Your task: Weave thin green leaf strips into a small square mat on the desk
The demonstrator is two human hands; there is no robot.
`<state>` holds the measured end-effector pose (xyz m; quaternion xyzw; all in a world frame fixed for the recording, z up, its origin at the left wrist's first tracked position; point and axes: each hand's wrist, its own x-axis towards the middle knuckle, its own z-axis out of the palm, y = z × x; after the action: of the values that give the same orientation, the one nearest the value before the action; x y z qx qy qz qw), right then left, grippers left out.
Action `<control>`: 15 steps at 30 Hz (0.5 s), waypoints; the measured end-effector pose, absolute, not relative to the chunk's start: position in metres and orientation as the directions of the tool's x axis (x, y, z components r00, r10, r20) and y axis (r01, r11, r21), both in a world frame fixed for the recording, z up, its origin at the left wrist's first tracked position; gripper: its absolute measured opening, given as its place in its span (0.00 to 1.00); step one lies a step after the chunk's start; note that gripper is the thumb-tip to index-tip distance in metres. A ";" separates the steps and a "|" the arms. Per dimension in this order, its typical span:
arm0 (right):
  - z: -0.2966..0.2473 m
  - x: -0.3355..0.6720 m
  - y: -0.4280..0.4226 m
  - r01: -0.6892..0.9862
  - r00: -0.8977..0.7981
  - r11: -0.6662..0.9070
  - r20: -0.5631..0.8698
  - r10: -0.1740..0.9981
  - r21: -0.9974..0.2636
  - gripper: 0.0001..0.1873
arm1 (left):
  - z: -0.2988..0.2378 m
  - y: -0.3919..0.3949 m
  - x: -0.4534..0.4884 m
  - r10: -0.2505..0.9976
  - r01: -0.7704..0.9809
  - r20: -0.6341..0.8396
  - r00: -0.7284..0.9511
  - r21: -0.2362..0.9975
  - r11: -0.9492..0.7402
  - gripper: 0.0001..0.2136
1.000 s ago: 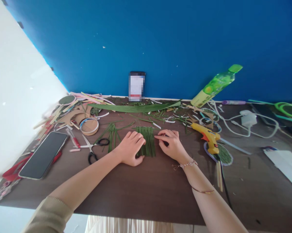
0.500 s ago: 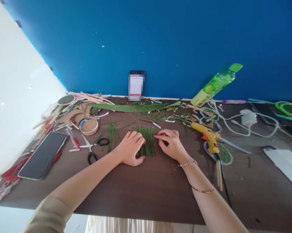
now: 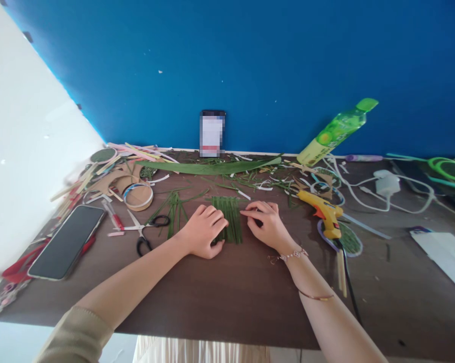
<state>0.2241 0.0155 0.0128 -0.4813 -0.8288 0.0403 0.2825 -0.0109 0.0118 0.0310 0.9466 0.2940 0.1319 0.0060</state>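
Note:
A small mat of green leaf strips (image 3: 233, 222) lies side by side on the brown table in front of me. My left hand (image 3: 206, 232) rests over its left part, fingers bent down onto the strips, thumb near the lower edge. It holds them against the table, hiding part of the mat. At the mat's right edge is my right hand (image 3: 267, 224), thumb and forefinger pinched together; what is between the fingertips is too small to make out. Loose leaf strips (image 3: 176, 214) fan out left of my left hand, beside open black-handled scissors (image 3: 142, 229).
A dark phone (image 3: 68, 242) lies at left, near a cardboard ring (image 3: 138, 195). Another phone (image 3: 212, 133) leans on the blue wall, behind a long leaf (image 3: 215, 167) and scraps. At right are a yellow glue gun (image 3: 327, 217), a tilted bottle (image 3: 336, 133) and a white charger (image 3: 387, 184).
The fingers of my left hand have shifted very slightly right on the leaf strips, and its thumb has drawn in a little. My right hand stays in place.

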 end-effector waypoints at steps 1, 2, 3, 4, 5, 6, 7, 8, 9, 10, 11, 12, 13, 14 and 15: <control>0.013 0.224 0.015 0.775 -0.377 0.533 0.428 0.821 -0.340 0.14 | 0.030 0.012 -0.012 0.540 0.540 0.263 0.799 0.078 -0.838 0.15; 0.013 0.224 0.015 0.775 -0.375 0.532 0.428 0.822 -0.341 0.14 | 0.028 0.013 -0.012 0.527 0.530 0.279 0.803 0.069 -0.845 0.14; 0.014 0.224 0.015 0.775 -0.375 0.531 0.427 0.823 -0.343 0.14 | 0.027 0.013 -0.013 0.519 0.525 0.292 0.804 0.062 -0.849 0.14; 0.014 0.224 0.015 0.775 -0.375 0.531 0.426 0.823 -0.344 0.14 | 0.026 0.013 -0.013 0.516 0.526 0.305 0.800 0.056 -0.849 0.13; 0.014 0.224 0.015 0.774 -0.375 0.531 0.425 0.824 -0.345 0.14 | 0.025 0.014 -0.013 0.516 0.529 0.318 0.795 0.050 -0.847 0.11; 0.014 0.224 0.015 0.774 -0.376 0.531 0.424 0.824 -0.345 0.14 | 0.024 0.014 -0.013 0.514 0.532 0.332 0.790 0.044 -0.846 0.10; 0.014 0.224 0.015 0.773 -0.379 0.533 0.424 0.823 -0.344 0.14 | 0.024 0.014 -0.014 0.510 0.532 0.347 0.787 0.037 -0.846 0.09; 0.014 0.224 0.015 0.773 -0.379 0.534 0.425 0.822 -0.343 0.14 | 0.023 0.014 -0.014 0.505 0.531 0.362 0.784 0.030 -0.847 0.08; 0.014 0.224 0.015 0.773 -0.379 0.534 0.426 0.822 -0.343 0.14 | 0.022 0.014 -0.013 0.501 0.533 0.376 0.779 0.023 -0.846 0.08; 0.014 0.224 0.015 0.773 -0.379 0.534 0.427 0.821 -0.342 0.14 | 0.021 0.014 -0.013 0.501 0.538 0.389 0.773 0.017 -0.843 0.08; 0.014 0.224 0.015 0.773 -0.379 0.534 0.427 0.821 -0.342 0.14 | 0.020 0.014 -0.013 0.503 0.546 0.404 0.764 0.011 -0.838 0.08; 0.014 0.224 0.015 0.773 -0.378 0.534 0.426 0.822 -0.342 0.14 | 0.019 0.014 -0.013 0.506 0.556 0.422 0.752 0.006 -0.831 0.08; 0.014 0.224 0.015 0.773 -0.378 0.533 0.426 0.822 -0.343 0.14 | 0.018 0.014 -0.013 0.508 0.567 0.445 0.737 0.001 -0.824 0.08; 0.014 0.224 0.015 0.773 -0.377 0.533 0.426 0.823 -0.345 0.14 | 0.017 0.014 -0.012 0.508 0.579 0.474 0.719 -0.004 -0.816 0.07; 0.014 0.224 0.015 0.772 -0.377 0.533 0.425 0.823 -0.346 0.14 | 0.017 0.014 -0.012 0.504 0.589 0.507 0.699 -0.007 -0.808 0.07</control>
<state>0.2243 0.0147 0.0137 -0.4814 -0.8285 0.0448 0.2827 -0.0120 0.0143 0.0167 0.9179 0.2977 0.2485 -0.0847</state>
